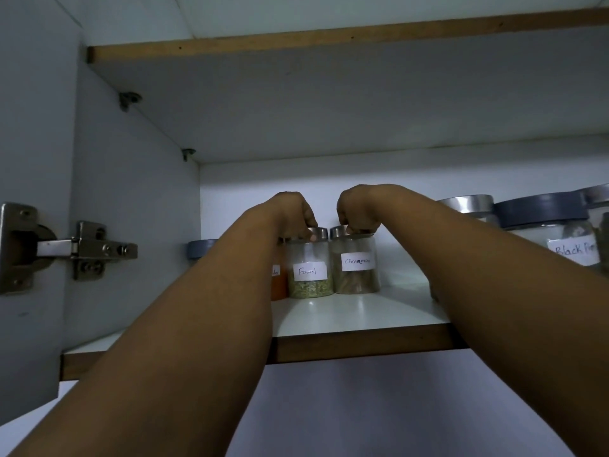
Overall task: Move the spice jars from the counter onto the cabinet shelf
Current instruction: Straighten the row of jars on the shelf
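Gripping jar lids on white cabinet shelf point(362, 311), left hand point(291, 209), right hand point(357, 206), orange jar point(278, 285) seemingly behind

The scene is dim and bluish, brightest on the back wall point(263, 179) and the shelf point(362, 311) surface, which carries a soft sheen. Both forearms fall into shadow, and wide-angle bending curves lines near the frame's edges; detail is slightly soft.

The white cabinet shelf point(346, 316) carries 2 small jars side by side, Fennel point(309, 270) touching Cinnamon point(357, 263). An orange-filled jar point(278, 282) stands left; bigger jars point(543, 232) sit right.
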